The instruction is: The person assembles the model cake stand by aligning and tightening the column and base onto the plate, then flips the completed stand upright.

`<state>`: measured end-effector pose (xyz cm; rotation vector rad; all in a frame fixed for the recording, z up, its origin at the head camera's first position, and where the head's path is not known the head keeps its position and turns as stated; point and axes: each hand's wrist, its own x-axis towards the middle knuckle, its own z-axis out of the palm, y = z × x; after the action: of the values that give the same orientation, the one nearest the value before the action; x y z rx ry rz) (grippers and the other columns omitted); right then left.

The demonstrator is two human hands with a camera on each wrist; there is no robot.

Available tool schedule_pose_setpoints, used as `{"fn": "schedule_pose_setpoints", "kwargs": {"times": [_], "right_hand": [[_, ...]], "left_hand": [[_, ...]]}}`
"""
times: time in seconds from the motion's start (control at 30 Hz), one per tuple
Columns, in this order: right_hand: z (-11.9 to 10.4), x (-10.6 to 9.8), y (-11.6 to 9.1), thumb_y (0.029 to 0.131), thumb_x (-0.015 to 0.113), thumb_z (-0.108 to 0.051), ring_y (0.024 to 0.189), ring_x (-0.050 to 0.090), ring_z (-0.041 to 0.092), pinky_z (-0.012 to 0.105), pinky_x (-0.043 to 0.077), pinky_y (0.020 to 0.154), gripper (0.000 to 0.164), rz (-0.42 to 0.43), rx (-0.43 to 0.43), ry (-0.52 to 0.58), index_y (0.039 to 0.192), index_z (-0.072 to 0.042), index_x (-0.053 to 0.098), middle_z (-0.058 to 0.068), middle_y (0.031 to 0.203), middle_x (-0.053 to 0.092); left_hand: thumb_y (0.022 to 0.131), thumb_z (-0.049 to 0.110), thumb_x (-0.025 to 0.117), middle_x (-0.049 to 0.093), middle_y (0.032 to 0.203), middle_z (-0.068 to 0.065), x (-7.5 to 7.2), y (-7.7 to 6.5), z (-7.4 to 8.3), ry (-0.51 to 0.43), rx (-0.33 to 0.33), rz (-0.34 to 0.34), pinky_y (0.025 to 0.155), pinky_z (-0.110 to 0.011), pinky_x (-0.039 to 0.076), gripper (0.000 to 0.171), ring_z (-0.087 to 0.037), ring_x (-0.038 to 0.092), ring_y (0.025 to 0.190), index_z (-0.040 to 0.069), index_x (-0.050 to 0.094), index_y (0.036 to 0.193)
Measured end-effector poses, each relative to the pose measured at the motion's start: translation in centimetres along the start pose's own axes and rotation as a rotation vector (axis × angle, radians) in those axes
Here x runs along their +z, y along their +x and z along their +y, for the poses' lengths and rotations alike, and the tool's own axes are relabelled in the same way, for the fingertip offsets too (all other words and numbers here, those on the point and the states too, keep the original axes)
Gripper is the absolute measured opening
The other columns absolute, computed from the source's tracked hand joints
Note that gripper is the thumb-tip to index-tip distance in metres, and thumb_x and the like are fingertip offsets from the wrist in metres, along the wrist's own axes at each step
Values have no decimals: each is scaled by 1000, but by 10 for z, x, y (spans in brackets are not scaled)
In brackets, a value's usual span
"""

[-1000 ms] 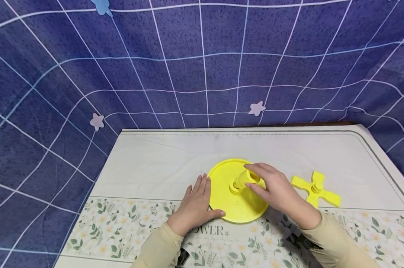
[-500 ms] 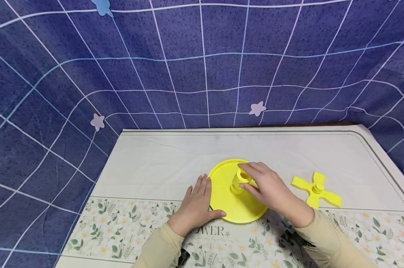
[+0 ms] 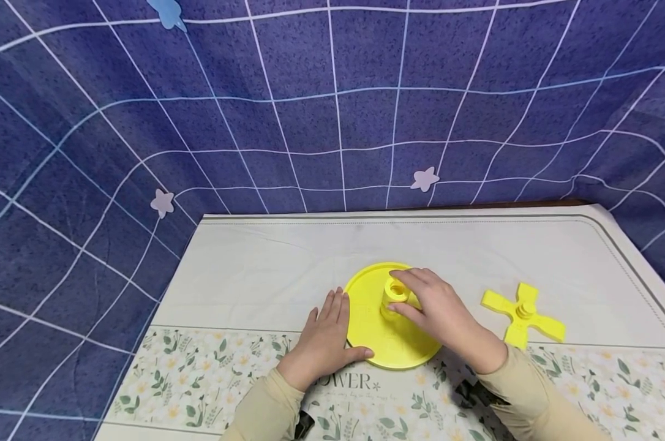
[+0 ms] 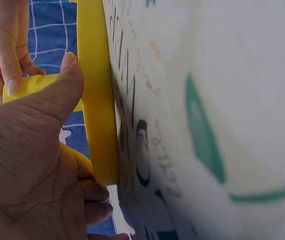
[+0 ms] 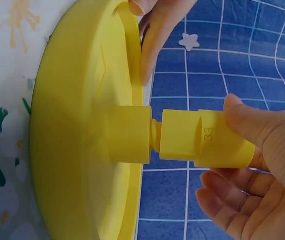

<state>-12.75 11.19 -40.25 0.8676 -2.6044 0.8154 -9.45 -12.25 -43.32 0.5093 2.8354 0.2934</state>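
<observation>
A round yellow plate with a raised rim (image 3: 364, 334) lies on the table. From its middle rises a short yellow cylindrical post (image 5: 130, 134). My right hand (image 3: 441, 311) pinches a stepped yellow tube (image 5: 225, 140), marked "33", between thumb and fingers. The tube stands upright over the post, and the right wrist view shows a narrower neck between the two. My left hand (image 3: 324, 343) rests along the plate's left side, fingers straight, with the thumb (image 4: 65, 95) over the rim.
To the right lies a yellow four-armed piece (image 3: 525, 311) with a ridged stub at its centre. The tablecloth (image 3: 266, 263) is white with a floral band toward the front. A blue gridded curtain (image 3: 288, 116) hangs behind and to the left.
The tilted tube has come upright over the post as my right hand shifted left. My left hand has stayed at the plate's edge.
</observation>
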Motion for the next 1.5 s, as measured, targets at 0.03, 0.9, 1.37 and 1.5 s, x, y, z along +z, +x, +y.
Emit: {"fn": "schedule_pose_setpoints", "kwargs": {"times": [0.03,0.9,1.37,1.5], "right_hand": [[1,0,-1,82,79,-30,112,60,31,48,48,94,58,-2,1,15,130,-4,60,12,121,65],[17,5,0,88,74,-17,106,65,24,39,51,93,41,-48,164,539,125,-4,62,8,121,66],[9,14,-1,74,87,-24,86,69,19,39,56,79,44,86,178,328,106,-13,58,-2,94,69],[10,13,-1,76,85,-25,94,67,24,42,55,83,48,81,150,303,112,-9,58,4,104,68]], "left_hand": [[83,69,58,6,161,-22,0,0,0,-1,0,0,113,-58,21,111,-35,6,148,-5,14,153],[84,68,57,6,161,-22,0,-1,0,-4,10,2,112,-58,23,110,-35,7,148,-5,14,153],[83,66,61,9,160,-24,-1,-2,1,-24,20,24,112,-56,25,111,-37,10,147,-7,14,153],[84,66,60,8,160,-24,0,-1,0,-17,28,23,112,-53,26,111,-36,10,147,-7,14,153]]}}
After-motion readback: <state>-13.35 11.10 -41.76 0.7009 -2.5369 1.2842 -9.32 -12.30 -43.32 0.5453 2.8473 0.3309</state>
